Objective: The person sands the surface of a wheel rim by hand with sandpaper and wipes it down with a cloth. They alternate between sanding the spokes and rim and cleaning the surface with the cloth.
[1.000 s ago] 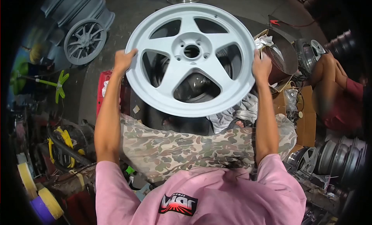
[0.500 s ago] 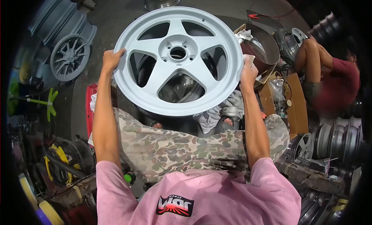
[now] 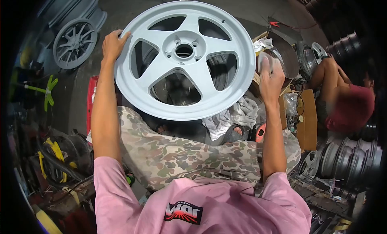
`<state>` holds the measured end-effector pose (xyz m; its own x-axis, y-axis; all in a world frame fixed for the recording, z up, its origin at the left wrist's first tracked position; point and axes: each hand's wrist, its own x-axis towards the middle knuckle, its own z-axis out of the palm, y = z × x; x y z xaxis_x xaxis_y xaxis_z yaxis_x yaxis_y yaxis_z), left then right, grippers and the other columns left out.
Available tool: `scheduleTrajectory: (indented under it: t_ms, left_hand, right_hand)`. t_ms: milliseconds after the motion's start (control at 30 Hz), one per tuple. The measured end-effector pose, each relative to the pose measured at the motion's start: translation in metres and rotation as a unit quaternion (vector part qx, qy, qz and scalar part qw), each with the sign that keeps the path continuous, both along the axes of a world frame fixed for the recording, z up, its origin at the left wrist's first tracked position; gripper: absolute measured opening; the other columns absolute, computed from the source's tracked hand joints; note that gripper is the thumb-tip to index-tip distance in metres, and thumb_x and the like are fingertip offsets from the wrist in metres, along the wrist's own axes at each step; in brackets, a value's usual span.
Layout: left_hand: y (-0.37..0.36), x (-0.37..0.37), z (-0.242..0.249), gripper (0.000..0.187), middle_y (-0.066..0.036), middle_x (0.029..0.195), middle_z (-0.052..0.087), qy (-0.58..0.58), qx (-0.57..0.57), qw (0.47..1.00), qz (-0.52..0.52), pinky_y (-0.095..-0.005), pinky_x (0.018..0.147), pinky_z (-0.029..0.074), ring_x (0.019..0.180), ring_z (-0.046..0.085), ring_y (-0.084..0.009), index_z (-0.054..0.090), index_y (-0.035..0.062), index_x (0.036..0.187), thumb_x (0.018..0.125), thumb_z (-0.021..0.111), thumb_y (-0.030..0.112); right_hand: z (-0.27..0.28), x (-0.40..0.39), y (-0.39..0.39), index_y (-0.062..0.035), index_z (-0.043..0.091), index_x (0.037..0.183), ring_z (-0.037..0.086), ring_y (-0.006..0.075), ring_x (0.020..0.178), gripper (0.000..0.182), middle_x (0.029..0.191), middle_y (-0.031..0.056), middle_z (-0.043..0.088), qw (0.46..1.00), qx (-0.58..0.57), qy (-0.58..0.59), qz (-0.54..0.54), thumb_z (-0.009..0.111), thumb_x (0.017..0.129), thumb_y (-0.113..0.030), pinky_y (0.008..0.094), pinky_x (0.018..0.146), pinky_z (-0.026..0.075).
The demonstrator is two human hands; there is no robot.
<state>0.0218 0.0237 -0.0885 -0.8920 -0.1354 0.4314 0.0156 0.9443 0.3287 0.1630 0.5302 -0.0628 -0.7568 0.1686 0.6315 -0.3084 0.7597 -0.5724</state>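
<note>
A pale grey five-spoke car wheel rim (image 3: 219, 48) is tilted face-up in front of my knees, above a dark support mostly hidden beneath it. My left hand (image 3: 114, 45) grips the rim's left edge, thumb on top and fingers curled over the outer side. Just off the right edge is my right hand (image 3: 272, 77), its fingers closed on a small pale piece of sandpaper (image 3: 263, 57). A grey cloth (image 3: 234, 118) lies below the rim, near my feet.
Another person (image 3: 346, 97) crouches at the right by more wheels. A cardboard box (image 3: 307, 121) and a wide metal band (image 3: 285, 58) are right of the rim. Stacked rims (image 3: 350, 157) stand lower right, a multi-spoke wheel (image 3: 75, 43) upper left, and a red container (image 3: 92, 101) at left.
The rim has turned slightly clockwise and shifted a little up. My right hand has moved right, away from the rim's edge, with the sandpaper. My left hand has slid upward along the edge.
</note>
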Motion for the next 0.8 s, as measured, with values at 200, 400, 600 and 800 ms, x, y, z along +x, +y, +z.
scheduleTrajectory:
  t_ms: [200,400,600,800]
  left_hand:
    - [0.045,0.026,0.01,0.037,-0.015,0.13,0.067,0.097,-0.049,0.989,-0.099,-0.0462,0.105,0.049,0.124,0.062,-0.036,0.072,0.0064,0.127,0.098,0.066,0.028]
    - [0.071,0.045,-0.009,0.045,-0.023,0.141,0.062,0.01,-0.025,0.979,-0.204,-0.0452,0.11,0.047,0.128,0.06,-0.0409,0.069,0.0016,0.132,0.1,0.065,0.033]
    - [0.098,0.069,0.006,0.048,-0.028,0.141,0.06,-0.034,-0.049,0.966,-0.251,-0.0458,0.112,0.046,0.13,0.058,-0.0419,0.066,-0.0048,0.131,0.1,0.069,0.031]
    - [0.159,0.147,0.046,0.03,-0.021,0.099,0.068,-0.171,0.022,0.901,-0.399,-0.0497,0.087,0.055,0.094,0.067,-0.0397,0.071,-0.0019,0.089,0.096,0.07,0.028]
  right_hand:
    - [-0.015,-0.065,-0.045,0.0032,0.073,0.098,0.069,0.0435,0.092,0.014,0.099,0.0246,0.069,0.959,0.27,-0.086,-0.019,0.065,0.089,-0.004,0.0512,0.084,0.055]
    - [-0.046,-0.092,-0.037,0.0056,0.071,0.083,0.07,0.0477,0.083,0.01,0.085,0.0305,0.068,0.931,0.338,-0.135,-0.028,0.063,0.079,0.001,0.0555,0.08,0.056]
    - [-0.048,-0.186,-0.037,0.0042,0.072,0.081,0.072,0.0479,0.086,0.009,0.088,0.0295,0.071,0.931,0.356,-0.074,0.015,0.064,0.081,0.0,0.0533,0.08,0.059]
    - [-0.041,-0.166,-0.038,0.0045,0.071,0.087,0.071,0.0494,0.091,0.012,0.091,0.0324,0.071,0.915,0.362,-0.176,-0.036,0.067,0.081,-0.005,0.0573,0.086,0.057]
